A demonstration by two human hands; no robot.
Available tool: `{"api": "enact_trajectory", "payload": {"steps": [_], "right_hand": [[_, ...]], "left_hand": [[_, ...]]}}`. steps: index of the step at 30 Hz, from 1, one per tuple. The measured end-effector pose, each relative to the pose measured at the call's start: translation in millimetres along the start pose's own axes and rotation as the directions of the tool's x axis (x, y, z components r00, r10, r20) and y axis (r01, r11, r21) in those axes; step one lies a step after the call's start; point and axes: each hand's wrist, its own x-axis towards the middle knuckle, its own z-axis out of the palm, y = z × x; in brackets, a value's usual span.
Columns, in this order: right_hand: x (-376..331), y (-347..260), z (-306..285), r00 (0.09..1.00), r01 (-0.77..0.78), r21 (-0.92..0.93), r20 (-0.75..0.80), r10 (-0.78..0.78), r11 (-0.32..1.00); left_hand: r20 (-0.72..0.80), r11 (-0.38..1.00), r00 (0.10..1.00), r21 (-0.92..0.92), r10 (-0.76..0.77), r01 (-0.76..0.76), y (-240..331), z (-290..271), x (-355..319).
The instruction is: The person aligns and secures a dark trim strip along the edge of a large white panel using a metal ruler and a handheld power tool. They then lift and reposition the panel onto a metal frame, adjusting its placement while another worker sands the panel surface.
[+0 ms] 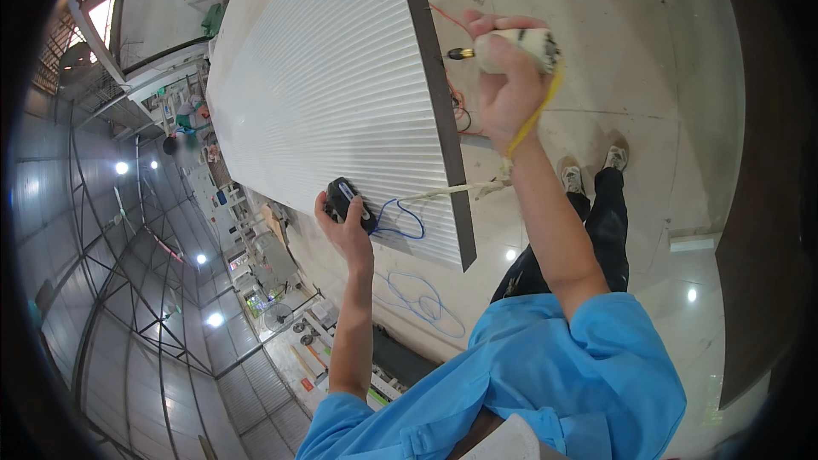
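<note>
A large white panel (341, 77) with fine ribs and a dark edge strip lies ahead of me. My left hand (345, 234) is closed round a black, boxy hand-held device (343, 198) at the panel's near left corner; its exact kind does not show. A blue cord (407, 221) loops beside it. Beyond the panel's right edge, my right hand (509, 89) grips a cream-coloured electric screwdriver-like tool (530, 45). Its black and brass tip (461, 54) points left at the dark edge, and I cannot tell whether it touches. A yellow strap (530, 126) hangs from the tool past my wrist.
A pale cord (452, 190) crosses the panel's near corner. Orange hose (457, 100) shows below its right edge, and a light-blue hose (430, 307) coils on the floor. A standing fan (277, 315) and cluttered benches are left. A dark board (767, 204) borders the right.
</note>
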Motion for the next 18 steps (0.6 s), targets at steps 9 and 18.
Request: {"api": "enact_trajectory", "payload": {"steps": [9, 18], "right_hand": [[-25, 0, 4, 0.999, -0.04, 0.009, 0.025, 0.039, 0.999], [-42, -17, -11, 0.998, 0.062, 0.028, 0.01, -0.062, 0.998]], "left_hand": [[0.024, 0.998, 0.999, -0.053, 0.034, -0.033, 3, 0, 1], [0.065, 0.997, 0.995, -0.028, 0.078, -0.076, 0, -3, 6]]}}
